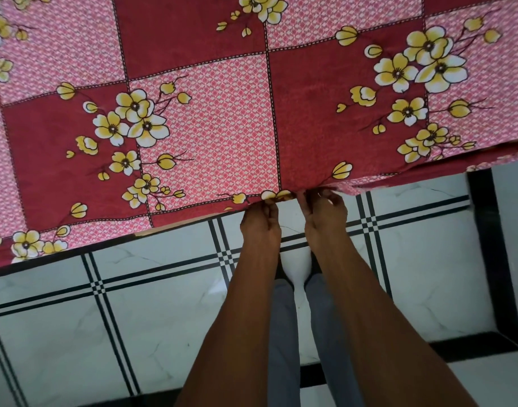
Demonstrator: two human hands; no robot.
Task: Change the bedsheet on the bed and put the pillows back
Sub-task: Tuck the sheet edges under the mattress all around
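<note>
Two bare forearms, no sleeves, grey trousers (281, 333) below (legs only partly visible)

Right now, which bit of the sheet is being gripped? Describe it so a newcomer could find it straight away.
Start from the red checked sheet spread over the bed, and follow its near edge above the tiled floor. The left hand and right hand pinch it side by side. Only there is the edge bunched up, at a yellow flower beside a stitched line.

A home bedroom: floral bedsheet (211, 118) spread over a bed, tiled floor (152, 289).
</note>
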